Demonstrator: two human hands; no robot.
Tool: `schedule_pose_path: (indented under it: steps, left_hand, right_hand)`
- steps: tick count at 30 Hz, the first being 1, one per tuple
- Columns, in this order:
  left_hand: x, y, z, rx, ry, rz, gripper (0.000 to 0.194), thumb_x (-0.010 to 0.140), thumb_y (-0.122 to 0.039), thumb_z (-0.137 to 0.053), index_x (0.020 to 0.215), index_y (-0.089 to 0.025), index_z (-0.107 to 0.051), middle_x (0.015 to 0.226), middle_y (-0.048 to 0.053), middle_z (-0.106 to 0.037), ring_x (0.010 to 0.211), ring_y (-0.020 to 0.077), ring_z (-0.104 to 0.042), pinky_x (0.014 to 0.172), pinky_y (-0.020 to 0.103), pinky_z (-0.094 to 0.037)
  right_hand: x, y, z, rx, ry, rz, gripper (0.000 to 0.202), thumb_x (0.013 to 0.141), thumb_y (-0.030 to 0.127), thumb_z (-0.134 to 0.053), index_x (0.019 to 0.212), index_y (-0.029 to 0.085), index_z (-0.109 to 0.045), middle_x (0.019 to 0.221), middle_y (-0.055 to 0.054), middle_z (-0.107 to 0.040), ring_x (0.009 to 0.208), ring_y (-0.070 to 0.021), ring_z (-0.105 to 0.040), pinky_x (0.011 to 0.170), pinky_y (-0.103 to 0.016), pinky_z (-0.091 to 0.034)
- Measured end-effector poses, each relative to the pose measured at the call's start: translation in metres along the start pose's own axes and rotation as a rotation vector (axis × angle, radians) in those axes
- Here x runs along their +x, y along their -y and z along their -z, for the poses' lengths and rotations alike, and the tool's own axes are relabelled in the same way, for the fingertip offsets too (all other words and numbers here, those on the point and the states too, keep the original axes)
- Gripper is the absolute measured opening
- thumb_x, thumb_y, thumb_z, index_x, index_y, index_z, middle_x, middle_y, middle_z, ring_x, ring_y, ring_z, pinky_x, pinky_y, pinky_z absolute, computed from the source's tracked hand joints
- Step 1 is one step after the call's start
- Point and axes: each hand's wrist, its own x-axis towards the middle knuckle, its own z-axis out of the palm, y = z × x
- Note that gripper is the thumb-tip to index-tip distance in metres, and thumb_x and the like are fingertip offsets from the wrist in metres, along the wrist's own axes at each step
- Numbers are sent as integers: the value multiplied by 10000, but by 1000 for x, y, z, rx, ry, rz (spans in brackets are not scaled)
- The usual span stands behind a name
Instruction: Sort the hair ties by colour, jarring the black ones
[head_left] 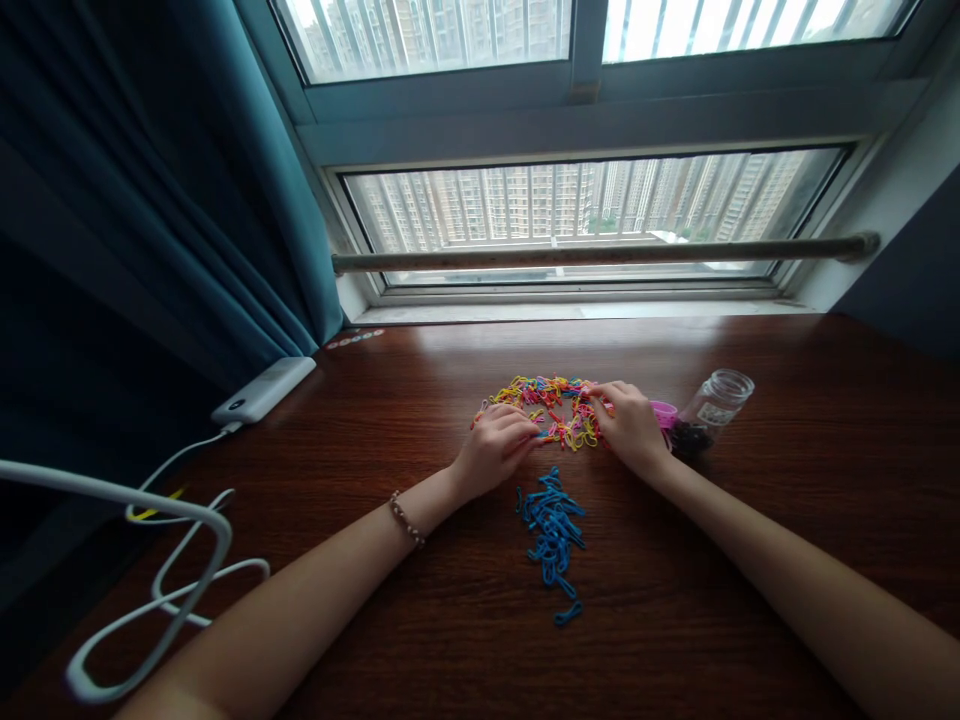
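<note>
A ring-shaped pile of small colourful rubber bands [581,432], mostly yellow, pink and red with some blue, lies on the table. My left hand [495,448] rests at its near left side, thumb and fingers pinched together over a blue band at the fingertips. At the pile's right side is my right hand [632,428], fingers bent and closed at the tips among the bands; what they grip is too small to make out. Between my forearms, closer to me, lies a separate heap of blue rubber bands [553,525], with a single one at its near end.
Beyond my right hand a clear jar [716,405] leans on its side with dark contents, beside a pink lid-like piece [664,412]. To the left lie a white power bank [264,390] and a looping white cable [187,580]. A window with a rail [600,256] stands behind the table.
</note>
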Motion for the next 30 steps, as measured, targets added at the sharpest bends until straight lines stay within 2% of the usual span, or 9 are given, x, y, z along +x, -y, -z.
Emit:
schedule_pose_path:
  steps: [2, 4, 7, 12, 18, 21, 25, 27, 30]
  left_hand:
    - [1, -5, 3, -23, 126, -127, 121, 828, -245, -512, 859, -188, -614, 855, 50, -651, 885, 171, -555, 839, 343, -420]
    - [1, -10, 5, -25, 225, -216, 141, 836, -258, -495, 871, -199, -619, 886, 48, -652, 924, 174, -550, 870, 353, -407]
    - [1, -13, 7, -16, 290, -256, 164, 837, -274, -483, 887, -198, -619, 921, 46, -647, 965, 183, -537, 902, 367, -392]
    - [1, -10, 7, 31, 231, -171, 206, 859, -256, -433, 907, -185, -620, 945, 59, -643, 992, 195, -525, 912, 385, -389]
    - [0, -8, 4, 112, 122, -58, 203, 852, -251, -450, 953, -181, -612, 1024, 65, -624, 1068, 205, -490, 938, 391, -384]
    - [1, -8, 2, 130, 119, -22, 226, 853, -238, -451, 1027, -179, -584, 1083, 65, -603, 1123, 207, -457, 969, 397, -365]
    - [2, -6, -1, 134, 70, -32, 293, 857, -240, -459, 1136, -174, -518, 1132, 80, -581, 1140, 198, -454, 974, 388, -369]
    - [2, -5, -1, 148, 40, -64, 275, 853, -252, -476, 1115, -190, -531, 1094, 72, -601, 1095, 189, -488, 942, 378, -393]
    - [1, -5, -1, 181, 32, -132, 167, 844, -241, -498, 977, -218, -596, 970, 35, -645, 990, 171, -539, 893, 356, -409]
  right_hand:
    - [1, -12, -3, -161, 10, 40, 199, 804, 155, -486, 913, 151, -652, 901, -109, -645, 873, -251, -539, 783, -352, -425]
    - [0, -19, -7, -239, 50, 60, 203, 801, 138, -479, 902, 147, -655, 886, -126, -649, 855, -266, -540, 778, -371, -434]
    - [-3, -19, -12, -181, 82, 93, 225, 787, 102, -471, 914, 151, -650, 891, -125, -654, 846, -264, -557, 775, -380, -450]
    - [-2, -11, -13, 238, 67, 69, 232, 754, 130, -538, 957, 192, -633, 891, -57, -658, 812, -207, -608, 756, -350, -494]
    - [-4, -6, -16, 625, 100, 11, 262, 724, 172, -602, 985, 175, -617, 982, -65, -620, 830, -180, -622, 767, -324, -531]
    - [-5, -5, -17, 668, 98, 5, 210, 728, 181, -602, 936, 168, -627, 949, -63, -624, 843, -181, -618, 759, -316, -537]
    - [-8, 8, -13, 557, 79, 93, 120, 736, 186, -607, 852, 191, -637, 907, -55, -633, 858, -190, -605, 765, -326, -524]
    - [-12, 17, -11, 494, 91, 173, 107, 744, 173, -598, 841, 202, -633, 909, -53, -634, 872, -193, -598, 784, -335, -508]
    - [-18, 30, -12, 468, 121, 282, 119, 769, 150, -563, 860, 206, -618, 917, -53, -629, 867, -178, -596, 789, -315, -494]
